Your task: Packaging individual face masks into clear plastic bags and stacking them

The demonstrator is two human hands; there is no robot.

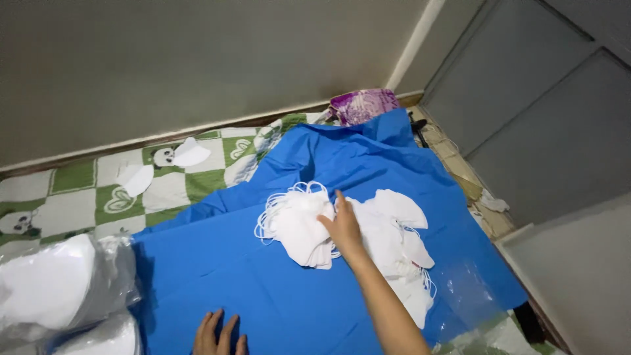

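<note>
The right hand [342, 227] reaches out over a blue sheet [263, 289] and lies flat, fingers stretched, on a heap of white face masks [299, 223]; it presses on the heap without closing around any of them; the heap sits near the middle of the sheet, its ear loops [269, 217] spilling out on the left side; a second spread of masks [401, 243] lies just beside it on the right, running toward the near edge of the sheet. The left hand [220, 336] rests at the bottom edge of the view, fingers spread and empty, palm down on the sheet, well apart from the heap. The sheet covers a green and white patterned mat [85, 197]; two loose masks [164, 164] lie on that mat near the wall; clear plastic bags of white masks [59, 289] sit at the lower left; a purple cloth [361, 105] lies at the far corner.
</note>
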